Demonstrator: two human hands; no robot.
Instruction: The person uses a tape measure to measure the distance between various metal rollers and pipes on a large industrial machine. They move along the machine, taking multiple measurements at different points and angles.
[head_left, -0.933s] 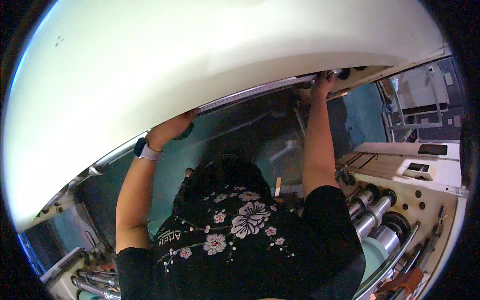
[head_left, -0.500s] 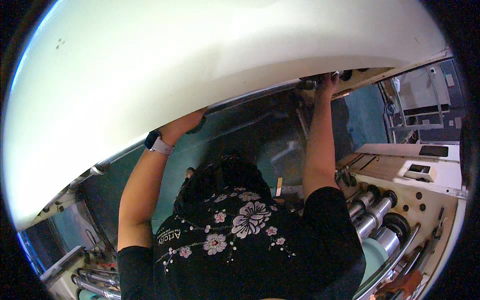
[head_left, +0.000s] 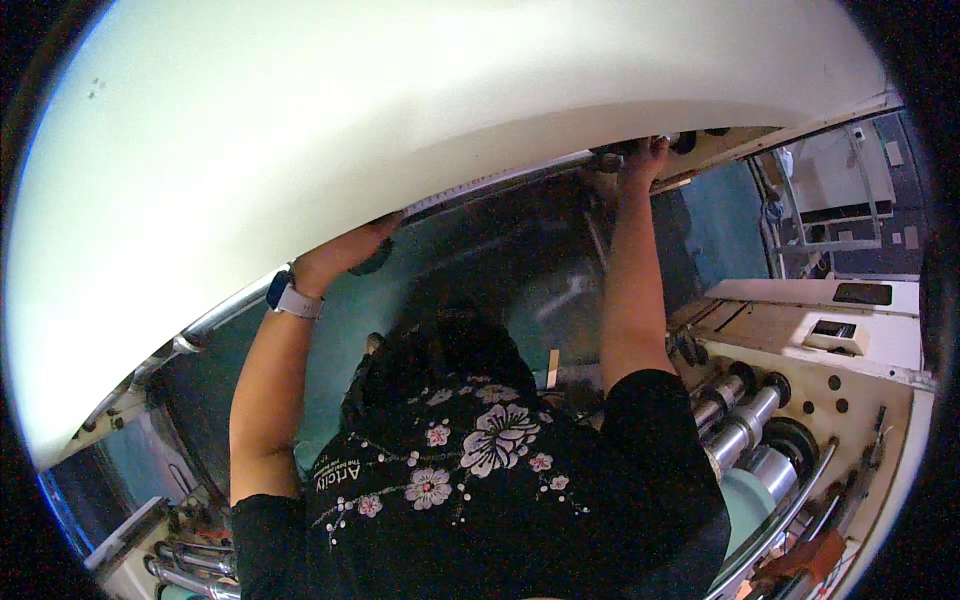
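A broad white curved surface (head_left: 380,110) fills the upper view. At its lower edge is my left hand (head_left: 350,245), its fingertips tucked partly behind that edge. A dark rounded thing (head_left: 373,260) shows beneath the palm, seemingly held there; its kind is unclear. From the fingertips a pale strip with fine marks (head_left: 455,192) runs rightward along the edge. Farther right, my right hand (head_left: 645,165) is closed beside dark round machine parts (head_left: 612,160) under the edge. Something shiny shows at its fingers, but what it grips is mostly hidden.
A metal bar (head_left: 225,313) follows the white surface's lower left edge. To my right stands a cream machine frame (head_left: 860,400) with shiny rollers (head_left: 750,420) and a pale green roll (head_left: 750,500). More rollers (head_left: 195,575) lie at lower left. Green floor (head_left: 725,220) shows beyond.
My left hand has shifted slightly left along the edge, the dark rounded thing moving with it. The marked pale strip now shows between the hands. My right hand has moved slightly left.
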